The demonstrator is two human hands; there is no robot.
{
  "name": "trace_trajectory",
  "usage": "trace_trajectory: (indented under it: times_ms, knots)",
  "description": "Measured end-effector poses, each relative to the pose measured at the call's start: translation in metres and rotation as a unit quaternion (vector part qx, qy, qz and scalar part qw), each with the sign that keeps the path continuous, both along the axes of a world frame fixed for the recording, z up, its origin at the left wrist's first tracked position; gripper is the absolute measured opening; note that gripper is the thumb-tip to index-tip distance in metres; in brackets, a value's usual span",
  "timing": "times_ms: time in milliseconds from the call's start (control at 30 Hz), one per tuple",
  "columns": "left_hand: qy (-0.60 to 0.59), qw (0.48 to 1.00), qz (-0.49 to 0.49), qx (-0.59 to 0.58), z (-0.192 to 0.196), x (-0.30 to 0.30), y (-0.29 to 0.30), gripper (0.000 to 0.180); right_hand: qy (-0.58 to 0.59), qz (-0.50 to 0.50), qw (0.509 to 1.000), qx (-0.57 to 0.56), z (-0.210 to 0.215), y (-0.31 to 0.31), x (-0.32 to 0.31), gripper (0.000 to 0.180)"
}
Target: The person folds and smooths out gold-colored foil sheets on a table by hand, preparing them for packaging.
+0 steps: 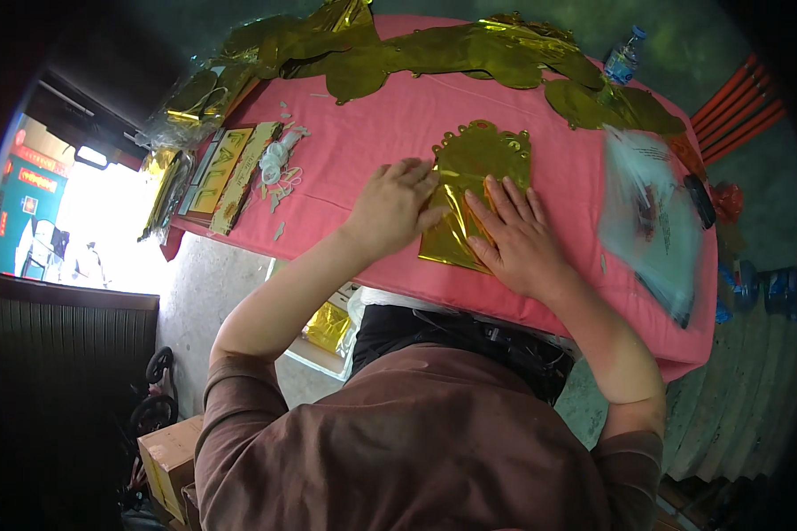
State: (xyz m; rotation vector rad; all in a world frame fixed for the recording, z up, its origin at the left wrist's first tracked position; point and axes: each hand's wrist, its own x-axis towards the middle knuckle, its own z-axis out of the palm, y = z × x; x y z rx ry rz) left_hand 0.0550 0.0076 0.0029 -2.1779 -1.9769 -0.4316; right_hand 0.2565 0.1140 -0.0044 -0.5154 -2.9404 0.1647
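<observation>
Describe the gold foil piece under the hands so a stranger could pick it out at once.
Start at the pink table. Near its front edge, the left hand and right hand press flat on a folded gold foil piece. Unlike the crumpled gold foil shapes along the far edge, it lies alone, flat, with a scalloped top.

Seen from above, we lean forward with both bare forearms reaching up and away from short brown sleeves. Our left hand [391, 205] lies palm down, fingers loosely curled and pointing to the right. Our right hand [515, 234] rests flat just beside it, fingers spread and straight, pointing up and left. The two hands nearly meet at the fingertips, elbows bent wide apart.
</observation>
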Motion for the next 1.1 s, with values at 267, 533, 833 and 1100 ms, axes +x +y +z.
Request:
trace_trajectory:
  times_ms: [267,533,833,1100]
  knots:
    - [-0.150,0.970,0.184,-0.044,0.002,-0.009,0.047,0.043,0.006,0.002,1.000,0.001,0.000,0.001,0.001,0.057]
    - [-0.219,0.946,0.191,-0.142,0.013,-0.021,0.078,0.044,0.019,0.008,1.000,0.001,-0.004,0.000,0.000,0.057]
    - [-0.390,0.903,0.147,-0.106,0.001,-0.030,0.083,0.027,0.020,0.004,1.000,0.004,-0.002,0.001,0.002,0.058]
    - [-0.412,0.873,0.131,-0.226,0.004,-0.043,0.093,0.024,0.019,0.002,1.000,0.002,-0.005,0.001,0.001,0.059]
